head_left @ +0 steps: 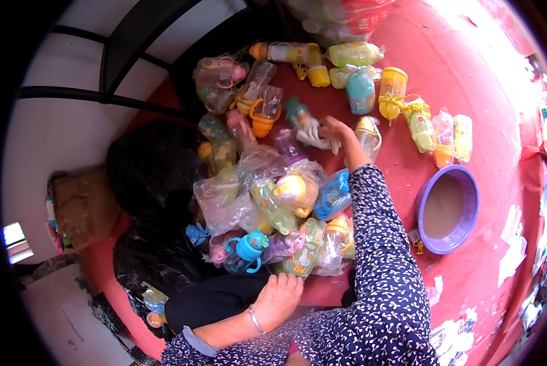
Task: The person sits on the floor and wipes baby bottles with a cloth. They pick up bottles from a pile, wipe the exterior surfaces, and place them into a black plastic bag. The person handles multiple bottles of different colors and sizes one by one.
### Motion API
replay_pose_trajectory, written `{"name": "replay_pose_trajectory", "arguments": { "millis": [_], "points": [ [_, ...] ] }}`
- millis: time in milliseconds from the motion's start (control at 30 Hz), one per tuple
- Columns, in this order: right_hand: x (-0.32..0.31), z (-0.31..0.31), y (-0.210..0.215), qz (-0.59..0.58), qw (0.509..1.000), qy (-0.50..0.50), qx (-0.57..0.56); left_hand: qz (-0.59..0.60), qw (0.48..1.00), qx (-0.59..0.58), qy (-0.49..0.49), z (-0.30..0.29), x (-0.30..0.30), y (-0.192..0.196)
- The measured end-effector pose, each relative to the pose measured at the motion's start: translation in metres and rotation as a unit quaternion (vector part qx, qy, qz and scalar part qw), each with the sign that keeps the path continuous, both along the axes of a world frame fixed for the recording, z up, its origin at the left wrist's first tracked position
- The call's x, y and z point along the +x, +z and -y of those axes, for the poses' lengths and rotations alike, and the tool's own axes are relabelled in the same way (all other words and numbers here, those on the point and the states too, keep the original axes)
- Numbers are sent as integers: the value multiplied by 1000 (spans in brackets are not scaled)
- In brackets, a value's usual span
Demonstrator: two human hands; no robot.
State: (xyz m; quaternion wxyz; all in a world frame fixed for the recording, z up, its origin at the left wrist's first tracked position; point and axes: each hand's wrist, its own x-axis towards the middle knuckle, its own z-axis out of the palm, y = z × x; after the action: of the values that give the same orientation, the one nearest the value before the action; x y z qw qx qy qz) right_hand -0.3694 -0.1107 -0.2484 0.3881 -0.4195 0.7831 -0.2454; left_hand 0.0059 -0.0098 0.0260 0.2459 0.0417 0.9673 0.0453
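Step in hand, by judgement: wiping of teal bottle (297, 113) with white cloth (315, 135). Right hand (339, 130) extended to far side, fingers closed on cloth. Bottle just beyond hand to left, apparently touching cloth; blurred, direct grip cannot be confirmed. Next move likely calls for steady hold on bottle. Left hand (279, 299) near, well apart from right, palm down, just beside bottle pile (275, 206); palm hidden, cannot tell whether gripping. Purple basin (473, 204) to right.
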Motion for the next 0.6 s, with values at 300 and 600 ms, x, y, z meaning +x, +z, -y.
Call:
{"name": "replay_pose_trajectory", "arguments": {
  "millis": [300,600],
  "points": [
    [49,-33,47,-8,943,328,49,59,998,5,-16,-15,6,-2],
    [-64,-31,148,-289,908,-301,-24,63,998,0,-12,-17,5,0]
  ]
}}
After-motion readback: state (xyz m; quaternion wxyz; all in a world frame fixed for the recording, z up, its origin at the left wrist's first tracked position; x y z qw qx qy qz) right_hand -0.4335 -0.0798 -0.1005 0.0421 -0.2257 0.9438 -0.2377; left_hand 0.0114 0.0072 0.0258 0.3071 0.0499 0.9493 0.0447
